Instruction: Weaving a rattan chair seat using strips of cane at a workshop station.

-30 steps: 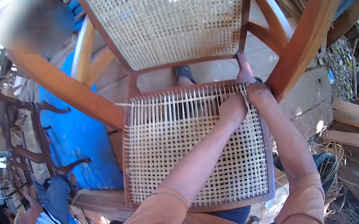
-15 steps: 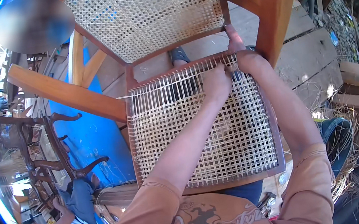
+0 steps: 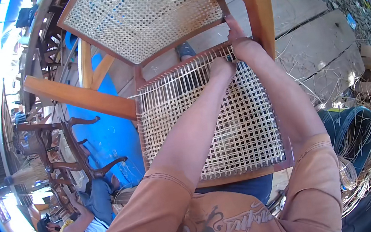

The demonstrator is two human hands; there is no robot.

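In front of me stands a wooden chair whose seat is a woven cane panel [image 3: 243, 132] in a red-brown seat frame [image 3: 287, 150]. Lengthwise strands lie bare along its far side, while the nearer part is an open square mesh. My left hand [image 3: 222, 67] is closed over the far right of the weave, fingers curled at a cane strand. Just beside it, my right hand [image 3: 246, 49] is bent closed at the far right corner, next to the chair's post; its fingertips are hidden. The chair's cane backrest [image 3: 145, 16] rises beyond the seat.
Orange-brown wooden armrests [image 3: 79, 99] flank the seat. Carved dark chair frames [image 3: 76, 148] and a blue sheet [image 3: 108, 125] lie left. A co-worker [image 3: 81, 226] sits at lower left. A dark green bucket [image 3: 351, 130] with loose cane strands [image 3: 350, 172] stands right.
The view has shifted, so the chair appears further left and slightly higher. Both hands stay at the far right corner of the seat, with the left fingers slightly repositioned on the weave.
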